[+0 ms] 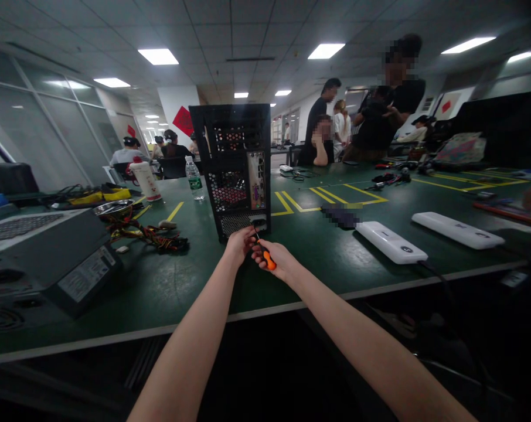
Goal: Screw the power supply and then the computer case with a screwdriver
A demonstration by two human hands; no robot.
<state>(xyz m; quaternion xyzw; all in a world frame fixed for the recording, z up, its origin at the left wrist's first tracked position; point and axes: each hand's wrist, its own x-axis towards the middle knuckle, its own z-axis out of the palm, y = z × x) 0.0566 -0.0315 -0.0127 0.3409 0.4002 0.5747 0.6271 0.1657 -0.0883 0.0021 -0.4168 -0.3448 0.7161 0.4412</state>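
Observation:
A black computer case (199, 170) stands upright on the green table, its rear panel facing me. Perforated vents, a strip of ports and a power supply (243, 223) at the bottom show on that panel. In my right hand (283, 261) is an orange and black screwdriver (269, 262), its thin shaft pointing up at the lower part of the rear panel. My left hand (238, 245) is at the bottom of the panel, fingertips pinched beside the screwdriver's tip. Whatever lies between those fingertips is too small to make out.
Left of the case are loose power supplies (50, 258), bundled cables (151, 237), a metal bowl (113, 206), a white bottle (146, 180) and a water bottle (194, 179). White power strips (388, 241) lie to the right. Several people are in the background.

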